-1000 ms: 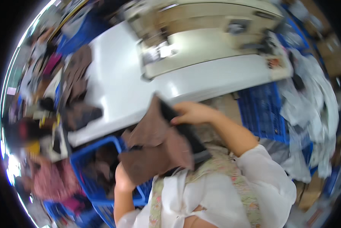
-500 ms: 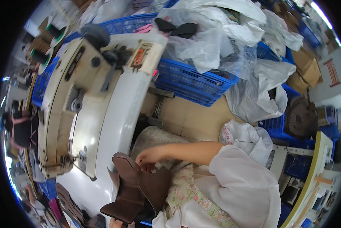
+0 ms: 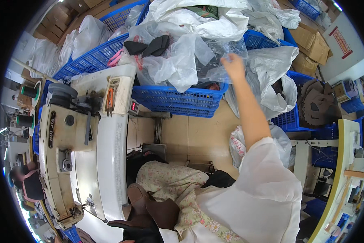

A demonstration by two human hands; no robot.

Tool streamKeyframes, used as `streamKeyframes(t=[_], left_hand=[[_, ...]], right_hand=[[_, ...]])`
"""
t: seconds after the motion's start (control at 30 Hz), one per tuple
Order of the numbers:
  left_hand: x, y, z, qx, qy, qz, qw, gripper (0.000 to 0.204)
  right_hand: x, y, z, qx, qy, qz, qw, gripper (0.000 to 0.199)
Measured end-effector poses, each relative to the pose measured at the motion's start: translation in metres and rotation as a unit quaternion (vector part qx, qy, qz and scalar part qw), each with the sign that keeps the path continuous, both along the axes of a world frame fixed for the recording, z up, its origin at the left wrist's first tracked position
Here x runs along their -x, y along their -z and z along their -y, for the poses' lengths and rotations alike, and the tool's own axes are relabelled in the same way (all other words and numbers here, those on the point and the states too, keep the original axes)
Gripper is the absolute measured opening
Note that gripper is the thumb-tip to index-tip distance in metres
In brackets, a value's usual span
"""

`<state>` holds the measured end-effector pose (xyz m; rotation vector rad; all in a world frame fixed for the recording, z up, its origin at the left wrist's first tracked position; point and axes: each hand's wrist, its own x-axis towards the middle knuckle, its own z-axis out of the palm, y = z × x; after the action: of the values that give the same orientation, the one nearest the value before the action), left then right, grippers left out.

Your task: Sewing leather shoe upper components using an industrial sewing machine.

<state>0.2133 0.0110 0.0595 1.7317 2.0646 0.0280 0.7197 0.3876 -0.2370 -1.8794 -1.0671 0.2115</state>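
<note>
My right hand [image 3: 233, 68] is stretched far forward over a blue crate [image 3: 182, 101], its fingers apart at the clear plastic bag [image 3: 214, 67] on top. It appears to hold nothing, though motion softens the fingers. A brown leather-like piece [image 3: 162, 211] with rounded flaps rests on my lap, against the sewing machine table [image 3: 118, 162]. Only a sliver of my left hand [image 3: 128, 241] shows at the lower edge, below the brown piece. Its fingers are hidden.
A sewing machine [image 3: 58, 162] occupies the left, with dark thread spools [image 3: 26, 120] beyond it. Black pieces [image 3: 157, 45] and white bags [image 3: 271, 77] lie on the crates ahead. Right of me are stacked brown scalloped pieces [image 3: 317, 105] and a yellow-edged table [image 3: 336, 182].
My right hand has left the brown piece and reached forward to the bags on the crate. The view has turned left and up; the brown piece now sits lower and is tilted.
</note>
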Motion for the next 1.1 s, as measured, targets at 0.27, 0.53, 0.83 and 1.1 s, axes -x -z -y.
streamKeyframes(t=[0.27,0.53,0.83,1.1], left_hand=[[-0.012,-0.002,-0.014,0.039,-0.014,-0.02,0.999,0.028],[-0.012,0.002,-0.027,0.066,-0.01,-0.027,0.997,0.026],[-0.006,0.005,-0.037,0.049,0.006,-0.041,0.998,0.026],[-0.03,0.001,-0.041,0.072,-0.03,-0.034,0.996,0.03]], right_hand=[[-0.023,0.028,-0.025,-0.015,-0.152,-0.025,0.988,0.022],[0.076,-0.006,0.074,-0.134,-0.365,0.061,0.919,0.008],[0.053,-0.014,0.045,-0.102,-0.333,-0.081,0.934,0.009],[-0.029,0.049,-0.016,0.104,-0.076,0.198,0.972,0.042]])
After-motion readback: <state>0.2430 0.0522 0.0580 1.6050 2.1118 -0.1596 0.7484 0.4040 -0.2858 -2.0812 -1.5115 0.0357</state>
